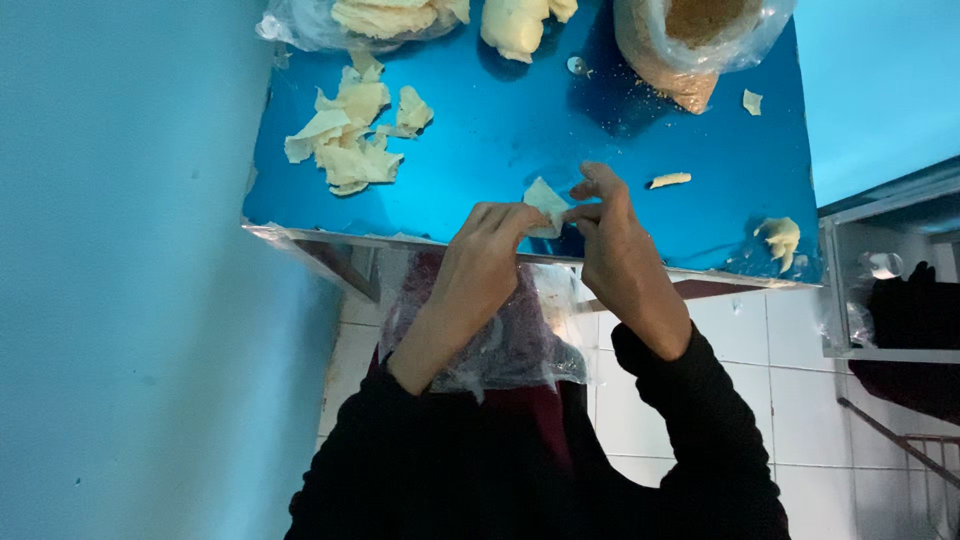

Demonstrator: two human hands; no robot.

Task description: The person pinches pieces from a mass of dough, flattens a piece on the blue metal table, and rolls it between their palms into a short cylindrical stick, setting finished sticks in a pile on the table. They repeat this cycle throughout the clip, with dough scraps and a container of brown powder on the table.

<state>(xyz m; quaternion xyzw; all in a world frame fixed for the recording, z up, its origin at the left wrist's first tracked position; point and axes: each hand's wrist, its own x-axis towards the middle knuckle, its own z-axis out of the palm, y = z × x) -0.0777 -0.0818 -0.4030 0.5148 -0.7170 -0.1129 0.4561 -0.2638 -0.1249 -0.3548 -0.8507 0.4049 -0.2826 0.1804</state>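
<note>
Left hand (480, 262) & right hand (612, 238) both pinching dough piece (546, 202), lower part hidden behind fingers.

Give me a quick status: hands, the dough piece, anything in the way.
Left hand and right hand both pinch the thin dough piece above the table edge. Dough scraps lie far left. Nothing blocks.

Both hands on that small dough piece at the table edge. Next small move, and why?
Probably press the fold closed: the left hand and right hand pinch a small pale dough sheet between fingertips above the blue table, one corner sticking up loose. Folded pieces already lie in a pile at far left.
</note>
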